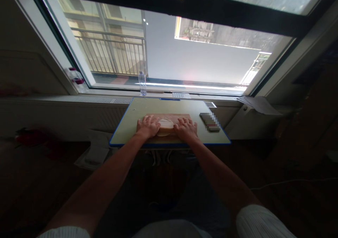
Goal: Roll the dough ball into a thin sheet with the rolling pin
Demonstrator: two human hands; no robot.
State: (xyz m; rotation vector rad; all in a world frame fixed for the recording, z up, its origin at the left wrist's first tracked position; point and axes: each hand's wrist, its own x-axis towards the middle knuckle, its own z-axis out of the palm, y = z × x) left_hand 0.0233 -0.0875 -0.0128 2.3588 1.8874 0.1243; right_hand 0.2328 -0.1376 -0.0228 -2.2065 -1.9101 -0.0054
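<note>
Both my hands rest on a light wooden rolling pin [167, 129], which lies crosswise between them. Fingers spread and stretched forward, my left hand [148, 126] covers its left end. My right hand [186, 128] lies over the other end, fingers also apart. A thin, round, pale sheet of dough [166, 121] shows beyond the pin, with a sliver of it on the near side. Underneath is a wooden board [185, 116]. My palms hide both ends of the pin.
The small table [148, 105] has a blue edge, and a phone-like dark object [210, 121] lies at its right. A clear bottle [142, 83] stands on the windowsill; another bottle [76, 78] is farther left. Papers [260, 105] lie on the right ledge.
</note>
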